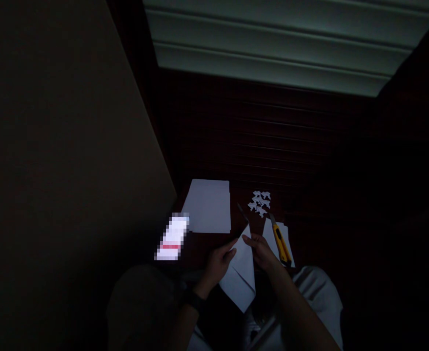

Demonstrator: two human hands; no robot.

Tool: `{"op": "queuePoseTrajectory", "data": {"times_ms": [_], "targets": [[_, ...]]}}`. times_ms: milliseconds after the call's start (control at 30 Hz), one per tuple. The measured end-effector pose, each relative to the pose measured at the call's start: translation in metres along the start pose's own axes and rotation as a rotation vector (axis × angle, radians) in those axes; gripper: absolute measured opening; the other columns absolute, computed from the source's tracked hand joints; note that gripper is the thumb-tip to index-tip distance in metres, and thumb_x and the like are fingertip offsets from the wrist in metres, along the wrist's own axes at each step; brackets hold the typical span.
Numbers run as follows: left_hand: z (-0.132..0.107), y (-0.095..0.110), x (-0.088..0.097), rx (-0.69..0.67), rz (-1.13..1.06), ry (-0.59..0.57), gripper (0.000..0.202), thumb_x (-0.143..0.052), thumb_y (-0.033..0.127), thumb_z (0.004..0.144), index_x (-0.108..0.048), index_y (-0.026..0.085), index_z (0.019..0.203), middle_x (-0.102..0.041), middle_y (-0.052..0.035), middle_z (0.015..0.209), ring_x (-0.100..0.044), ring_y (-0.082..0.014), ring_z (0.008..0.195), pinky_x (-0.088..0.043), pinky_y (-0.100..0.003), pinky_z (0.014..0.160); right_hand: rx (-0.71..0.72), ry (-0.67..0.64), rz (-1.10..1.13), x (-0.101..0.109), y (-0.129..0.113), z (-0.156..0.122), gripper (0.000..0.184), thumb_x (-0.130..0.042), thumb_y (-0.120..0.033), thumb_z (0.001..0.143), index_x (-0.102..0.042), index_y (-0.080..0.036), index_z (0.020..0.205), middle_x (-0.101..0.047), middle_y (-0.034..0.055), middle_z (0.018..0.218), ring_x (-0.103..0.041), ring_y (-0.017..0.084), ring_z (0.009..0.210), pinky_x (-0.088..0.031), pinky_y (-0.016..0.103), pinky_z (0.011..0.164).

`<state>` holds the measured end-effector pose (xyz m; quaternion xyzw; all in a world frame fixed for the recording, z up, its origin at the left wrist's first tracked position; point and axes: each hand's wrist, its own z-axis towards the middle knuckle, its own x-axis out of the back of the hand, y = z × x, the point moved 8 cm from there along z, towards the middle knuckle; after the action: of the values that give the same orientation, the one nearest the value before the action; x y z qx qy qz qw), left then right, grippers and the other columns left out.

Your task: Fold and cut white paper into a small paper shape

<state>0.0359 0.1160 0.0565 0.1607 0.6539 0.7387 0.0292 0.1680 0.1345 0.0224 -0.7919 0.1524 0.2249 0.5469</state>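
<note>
Between my hands, above my lap, is a white sheet of paper [240,275] with a fold or slit across its middle and a pointed top. My left hand [219,261] grips its left edge, thumb on the front. At the upper right edge, my right hand [261,249] pinches the same sheet. A yellow utility knife [281,243] lies just right of my right hand, on some smaller white paper [269,235]. Beyond the sheet's tip, a thin dark tool [242,211] rests on the small table; its kind is hard to make out.
A stack of white paper [210,207] lies at the table's back left. Several small folded white paper pieces [260,203] are heaped at the back right. A bright, blurred-out screen [173,239] is at the left edge. A wall [71,122] rises on the left, slatted panels [273,44] ahead.
</note>
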Motion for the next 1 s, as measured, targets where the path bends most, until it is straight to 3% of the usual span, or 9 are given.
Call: {"op": "queuePoseTrajectory", "data": {"times_ms": [700, 900, 1000], "targets": [[-0.002, 0.007, 0.001, -0.046, 0.058, 0.020, 0.036, -0.047, 0.033, 0.083, -0.053, 0.025, 0.118, -0.057, -0.0003, 0.119, -0.053, -0.0193, 0.107, -0.040, -0.033, 0.095, 0.011, 0.019, -0.050, -0.004, -0.003, -0.001, 0.026, -0.072, -0.034, 0.063, -0.064, -0.012, 0.074, -0.066, 0.0056, 0.067, -0.058, 0.015, 0.057, -0.043, 0.027, 0.057], [0.001, 0.010, 0.003, -0.046, 0.163, 0.104, 0.035, -0.045, 0.034, 0.083, -0.054, 0.026, 0.117, -0.061, -0.0038, 0.097, -0.057, -0.0167, 0.092, -0.045, -0.028, 0.083, 0.039, 0.062, -0.123, -0.006, -0.003, -0.002, 0.029, -0.073, -0.037, 0.059, -0.065, -0.013, 0.073, -0.066, 0.0046, 0.066, -0.057, 0.015, 0.054, -0.043, 0.027, 0.055], [0.004, 0.012, 0.003, -0.069, 0.197, 0.175, 0.035, -0.045, 0.033, 0.084, -0.054, 0.026, 0.117, -0.057, -0.0050, 0.101, -0.054, -0.0169, 0.095, -0.043, -0.030, 0.086, 0.059, 0.054, -0.167, -0.008, -0.003, -0.003, 0.030, -0.073, -0.038, 0.060, -0.065, -0.013, 0.074, -0.066, 0.0047, 0.068, -0.057, 0.015, 0.055, -0.042, 0.027, 0.055]]}}
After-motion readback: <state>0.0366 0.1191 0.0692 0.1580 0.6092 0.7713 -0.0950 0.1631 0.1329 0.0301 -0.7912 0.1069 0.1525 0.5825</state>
